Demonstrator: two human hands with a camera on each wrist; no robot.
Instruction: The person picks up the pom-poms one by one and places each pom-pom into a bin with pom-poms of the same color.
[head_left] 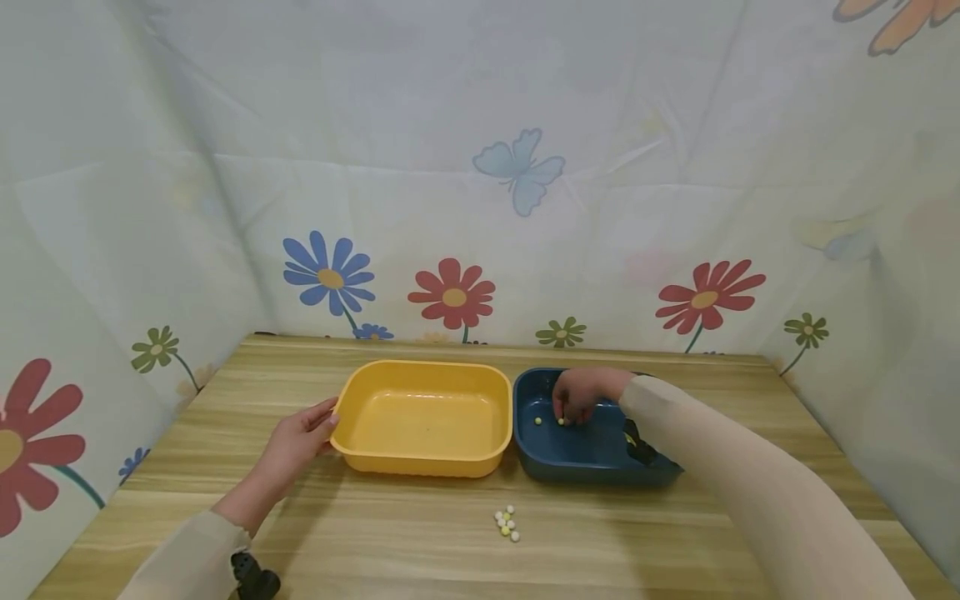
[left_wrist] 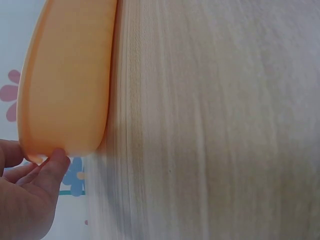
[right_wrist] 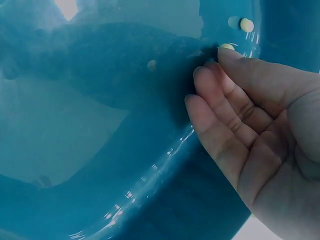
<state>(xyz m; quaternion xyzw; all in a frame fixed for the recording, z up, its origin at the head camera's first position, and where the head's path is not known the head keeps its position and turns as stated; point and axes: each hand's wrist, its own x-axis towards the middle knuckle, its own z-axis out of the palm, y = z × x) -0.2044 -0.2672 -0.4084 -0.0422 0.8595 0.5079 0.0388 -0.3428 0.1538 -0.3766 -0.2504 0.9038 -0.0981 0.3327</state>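
My left hand (head_left: 298, 437) holds the left rim of a yellow plastic basin (head_left: 422, 465), its fingers and thumb pinching the edge in the left wrist view. Inside the dark blue basin (head_left: 592, 475), my right hand (head_left: 588, 393) reaches low with its fingers curled. At the thumb tip is a small yellow ball (right_wrist: 226, 46), partly covered by the thumb; the index finger is hidden behind it. A second yellow ball (right_wrist: 246, 25) lies on the blue floor close by. The yellow basin has no balls showing in it.
Several small white and yellow balls (head_left: 506, 523) lie clustered on the wooden table (head_left: 405, 542), in front of the basins. The two basins stand side by side, rims nearly meeting. A flower-printed cloth (head_left: 375, 192) hangs behind the table and at both sides.
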